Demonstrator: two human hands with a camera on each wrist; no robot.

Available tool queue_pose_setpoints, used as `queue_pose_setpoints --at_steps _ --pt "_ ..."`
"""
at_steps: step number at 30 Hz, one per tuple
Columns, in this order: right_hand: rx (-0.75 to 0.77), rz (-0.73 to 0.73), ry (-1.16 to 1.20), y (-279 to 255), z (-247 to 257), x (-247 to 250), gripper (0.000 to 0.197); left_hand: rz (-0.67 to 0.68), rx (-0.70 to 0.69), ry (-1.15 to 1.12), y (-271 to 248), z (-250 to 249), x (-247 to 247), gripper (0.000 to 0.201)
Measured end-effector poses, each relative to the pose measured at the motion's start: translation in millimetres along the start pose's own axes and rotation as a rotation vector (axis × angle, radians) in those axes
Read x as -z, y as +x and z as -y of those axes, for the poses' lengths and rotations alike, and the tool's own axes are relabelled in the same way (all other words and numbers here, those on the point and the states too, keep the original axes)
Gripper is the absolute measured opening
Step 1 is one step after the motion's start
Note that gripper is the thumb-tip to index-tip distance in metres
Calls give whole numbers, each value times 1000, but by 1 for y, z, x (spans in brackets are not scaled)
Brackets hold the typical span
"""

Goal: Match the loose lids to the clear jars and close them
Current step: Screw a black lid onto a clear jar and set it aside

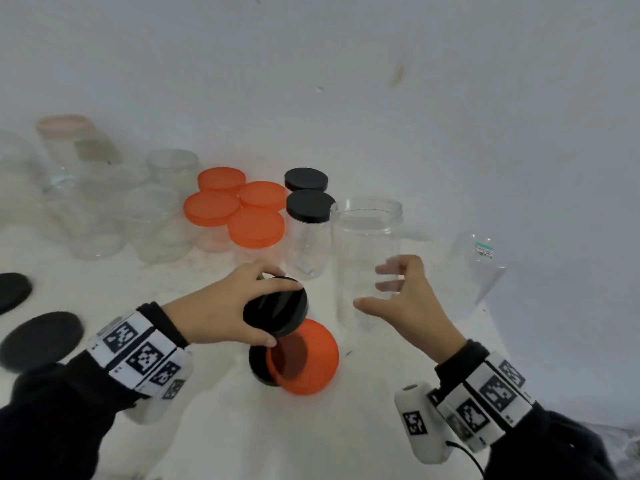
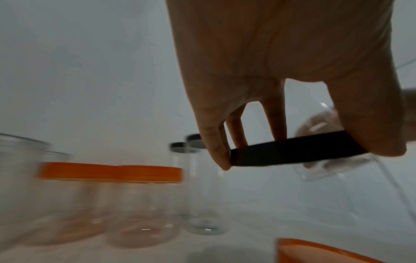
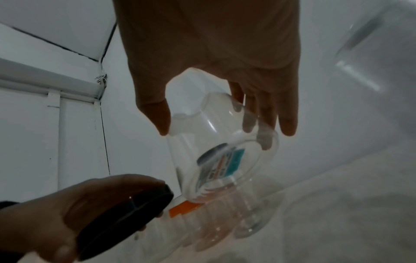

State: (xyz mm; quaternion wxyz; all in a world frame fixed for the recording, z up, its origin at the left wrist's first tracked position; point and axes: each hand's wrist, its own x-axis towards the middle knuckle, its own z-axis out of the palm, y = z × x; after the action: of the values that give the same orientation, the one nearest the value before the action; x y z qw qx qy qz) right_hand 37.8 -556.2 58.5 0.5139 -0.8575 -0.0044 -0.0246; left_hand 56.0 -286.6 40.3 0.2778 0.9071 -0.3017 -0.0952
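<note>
My left hand point(image 1: 272, 306) grips a black lid point(image 1: 287, 317) by its rim, thumb on the near side and fingers on the far side, tilted and just above the table. In the left wrist view the black lid point(image 2: 292, 151) is pinched edge-on. My right hand point(image 1: 372, 289) wraps a tall open clear jar point(image 1: 367, 237), thumb in front and fingers seen through its wall. The right wrist view shows the clear jar point(image 3: 220, 151) between thumb and fingers, a label on its base. The lid is left of the jar and lower than its mouth.
An upturned orange lid point(image 1: 304, 358) leans on a black lid point(image 1: 258, 365) under my left hand. Two black lids point(image 1: 41, 336) lie at left. Behind stand orange-lidded jars point(image 1: 256, 228), black-lidded jars point(image 1: 310, 206) and open jars point(image 1: 156, 223). A labelled clear jar point(image 1: 481, 265) sits at the right edge.
</note>
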Motion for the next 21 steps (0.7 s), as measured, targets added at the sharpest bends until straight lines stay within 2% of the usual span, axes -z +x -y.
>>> queue_pose_setpoints --at_steps 4,10,17,21 --pt "8 98 128 11 18 -37 78 -176 75 -30 -37 30 30 71" --pt "45 151 177 17 39 -103 77 -457 124 -64 -78 63 62 72" --pt "13 253 115 17 53 -177 75 -612 99 -94 -104 88 85 69" --pt "3 274 56 19 55 -210 74 -643 79 -144 -111 103 95 66"
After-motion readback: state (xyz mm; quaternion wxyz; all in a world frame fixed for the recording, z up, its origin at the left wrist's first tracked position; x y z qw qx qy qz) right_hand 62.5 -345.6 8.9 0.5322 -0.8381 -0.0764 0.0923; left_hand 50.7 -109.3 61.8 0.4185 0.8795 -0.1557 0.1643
